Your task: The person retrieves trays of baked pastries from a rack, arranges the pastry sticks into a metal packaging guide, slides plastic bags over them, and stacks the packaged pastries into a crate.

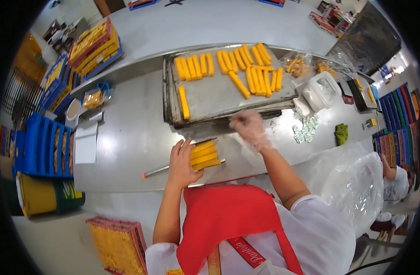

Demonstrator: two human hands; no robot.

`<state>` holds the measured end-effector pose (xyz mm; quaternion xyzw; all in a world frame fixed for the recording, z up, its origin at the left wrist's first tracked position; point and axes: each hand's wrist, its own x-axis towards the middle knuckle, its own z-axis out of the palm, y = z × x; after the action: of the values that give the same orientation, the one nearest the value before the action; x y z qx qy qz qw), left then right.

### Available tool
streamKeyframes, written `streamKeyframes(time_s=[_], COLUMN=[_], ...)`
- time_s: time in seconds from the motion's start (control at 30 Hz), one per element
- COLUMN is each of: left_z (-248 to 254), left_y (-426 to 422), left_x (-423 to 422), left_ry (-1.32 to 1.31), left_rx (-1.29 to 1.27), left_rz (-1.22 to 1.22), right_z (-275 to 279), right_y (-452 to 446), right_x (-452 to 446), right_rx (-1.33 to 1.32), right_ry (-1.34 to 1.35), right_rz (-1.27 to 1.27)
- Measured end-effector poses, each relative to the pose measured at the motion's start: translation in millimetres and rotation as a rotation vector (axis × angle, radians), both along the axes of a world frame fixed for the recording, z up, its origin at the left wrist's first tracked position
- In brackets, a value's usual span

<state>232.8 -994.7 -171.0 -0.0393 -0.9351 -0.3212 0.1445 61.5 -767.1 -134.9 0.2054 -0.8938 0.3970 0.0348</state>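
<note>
Several yellow sticks (205,158), apparently dough or bread, lie side by side on the steel table near its front edge. My left hand (180,162) clasps this row at its left end, with the thumb on the near side and fingers on the far side. A thin rod with an orange tip (155,173) pokes out to the left beneath that hand. My right hand (250,128), in a clear plastic glove, hovers by the front edge of the baking tray (210,98). Its fingers are curled in and slightly blurred; whatever they hold is hidden. More yellow sticks (260,82) rest on the tray.
A white tub (321,90), green-and-white wrappers (306,128) and a green cloth (341,134) are on the right. A notepad (86,144) lies left, beside blue crates (42,144). Clear plastic sheeting (352,178) bulges at the right front. Another person's arm (389,169) shows far right.
</note>
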Motion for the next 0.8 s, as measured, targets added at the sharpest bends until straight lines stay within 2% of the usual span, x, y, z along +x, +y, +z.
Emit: streamKeyframes(time_s=[0.03,0.1,0.17,0.2,0.27,0.4,0.47,0.6,0.67,0.8], left_z=[0.2,-0.5,0.6,0.6,-0.2,-0.5,-1.5,-3.8,-4.6,-3.6], left_y=[0.1,0.1,0.5,0.5,0.1,-0.8,0.3,1.4,0.9,1.8], left_x=[-0.3,0.1,0.3,0.8,1.8,0.8,3.3,2.3,2.9,1.3], left_ry=[0.019,0.016,0.024,0.025,0.025,0.042,0.041,0.070,0.078,0.080], left_rx=[-0.003,0.000,-0.010,-0.015,-0.025,-0.044,-0.032,-0.030,-0.029,-0.033], left_rz=[-0.015,-0.001,0.002,0.000,-0.001,-0.006,0.002,0.018,0.019,0.019], right_z=[13.8,40.4,75.7,85.6,96.7,79.2,83.7,102.6,102.4,95.4], right_y=[4.8,14.6,13.9,8.8,-7.2,-16.2,-5.6,14.6,24.0,29.8], right_x=[-13.6,-36.8,-44.1,-52.0,-62.0,-69.7,-72.8,-52.4,-36.3,-29.0], right_rx=[-0.051,-0.081,0.433,0.430,0.603,0.635,0.746,0.747,0.509,0.457], right_ry=[0.039,0.124,0.298,0.304,-0.027,0.113,-0.035,-0.053,0.044,0.086], right_rz=[-0.136,-0.208,-0.461,-0.463,-0.473,-0.546,-0.272,-0.067,-0.208,-0.289])
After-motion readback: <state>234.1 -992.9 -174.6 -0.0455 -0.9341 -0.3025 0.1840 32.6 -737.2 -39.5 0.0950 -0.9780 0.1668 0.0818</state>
